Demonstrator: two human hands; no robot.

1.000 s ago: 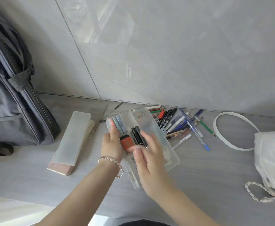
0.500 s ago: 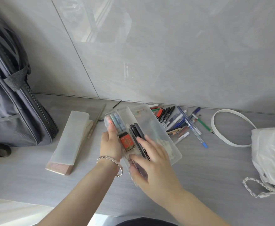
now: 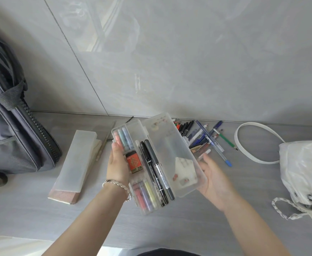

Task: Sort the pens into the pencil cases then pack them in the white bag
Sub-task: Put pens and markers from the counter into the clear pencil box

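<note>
Open case (image 3: pixel 167 143) held above surface (image 3: pixel 188 228), 2 markers (image 3: pixel 155 169) inside; left hand (image 3: pixel 117 163) clamps tray edge, right hand (image 3: pixel 214 180) flat, fingers apart, under lid. Likely light, stiff, slick; lid may flop, so hold tray sides.

Single head view, looking steeply down, close over desk (image 3: pixel 188 228), facing wall (image 3: pixel 188 61)

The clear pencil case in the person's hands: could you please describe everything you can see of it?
The clear pencil case is frosted see-through plastic, hinged and held open, lid to the right. Its tray holds two black markers, a small orange box marked 2B, and coloured sticks in both end compartments. The left hand grips its left edge; the right hand supports the lid from below, palm open.
</note>
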